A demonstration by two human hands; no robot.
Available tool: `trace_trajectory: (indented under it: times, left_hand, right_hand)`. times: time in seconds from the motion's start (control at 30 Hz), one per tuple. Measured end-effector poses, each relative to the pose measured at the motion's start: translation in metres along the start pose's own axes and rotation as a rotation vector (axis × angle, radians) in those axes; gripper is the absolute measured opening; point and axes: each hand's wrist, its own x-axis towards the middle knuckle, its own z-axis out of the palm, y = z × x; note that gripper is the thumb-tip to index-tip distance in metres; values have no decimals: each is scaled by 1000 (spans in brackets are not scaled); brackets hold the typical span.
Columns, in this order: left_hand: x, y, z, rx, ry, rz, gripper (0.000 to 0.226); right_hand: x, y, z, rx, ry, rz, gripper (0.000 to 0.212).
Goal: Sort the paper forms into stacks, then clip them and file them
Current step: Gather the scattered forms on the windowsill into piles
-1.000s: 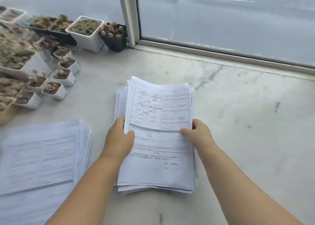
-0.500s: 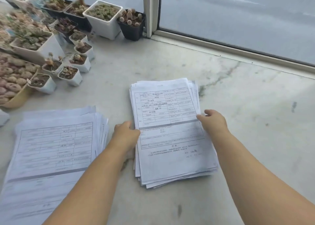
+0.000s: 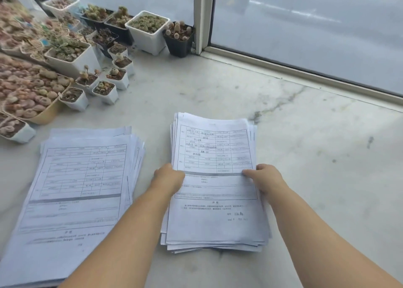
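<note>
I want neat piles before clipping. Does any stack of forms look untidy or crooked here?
Yes, both. In the stack held by the left hand and right hand, the lower sheets stick out unevenly at the near edge. The second stack on the left lies tilted, its sheets fanned out along the right side.

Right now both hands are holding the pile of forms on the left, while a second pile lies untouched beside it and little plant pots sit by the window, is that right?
Not quite. The head view shows the left hand and right hand gripping the right pile of forms. The left pile is the untouched one. The plant pots do sit by the window.
</note>
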Motion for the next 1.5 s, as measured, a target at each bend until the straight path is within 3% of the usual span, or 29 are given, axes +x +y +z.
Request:
trace_trajectory:
  times: [0.1,0.2,0.33,0.53,0.63,0.73,0.83,0.9,0.93,1.0,1.1,1.2,1.27,1.37,1.43,1.5]
  left_hand:
    - [-26,-10,19,188,69,125,35]
    - [-53,-19,35,11,18,156,27]
    - [-77,-43,33,-119,84,199,46]
    - [-103,-71,-69,-138,319,318,57]
    - [-94,-98,-134,-105,431,320,60]
    - [-73,-130,-179,-105,484,272,58]
    - [-39,-165,-204,-58,374,194,55]
    - [-17,-185,-214,34,285,123,55]
    - [-11,-192,-219,94,276,94,57]
    - [0,-201,-230,92,307,63,60]
    - [4,-205,-242,-161,230,60,40]
    - [7,-204,-246,-231,128,53,28]
    - [6,-199,-249,-155,78,70,29]
    - [7,-194,-245,27,-69,128,59]
    - [4,-184,-237,160,-162,157,47]
    - [5,-174,-229,196,-140,176,28]
  right_hand:
    - [-17,20,2,133,0,-80,13]
    - [-34,37,-5,198,-124,-37,24]
    - [-64,44,-17,287,-227,-83,35]
    - [-109,-1,45,439,-414,-245,40]
    - [-126,-33,105,413,-497,-283,42]
    - [-133,-55,165,316,-480,-276,36]
    - [-125,-60,214,-19,-323,-297,30]
    - [-119,-56,231,-386,-164,-302,37]
    - [-118,-52,235,-437,-103,-282,42]
    - [-116,-46,239,-350,-35,-235,47]
    - [-121,-43,249,-150,-16,-166,26]
    - [-136,-41,267,-190,7,-173,17]
    - [-147,-41,275,-238,15,-209,17]
    - [-155,-40,262,-216,45,-213,15]
    - [-154,-34,242,-141,83,-114,20]
    - [-149,-22,225,-41,134,-26,34]
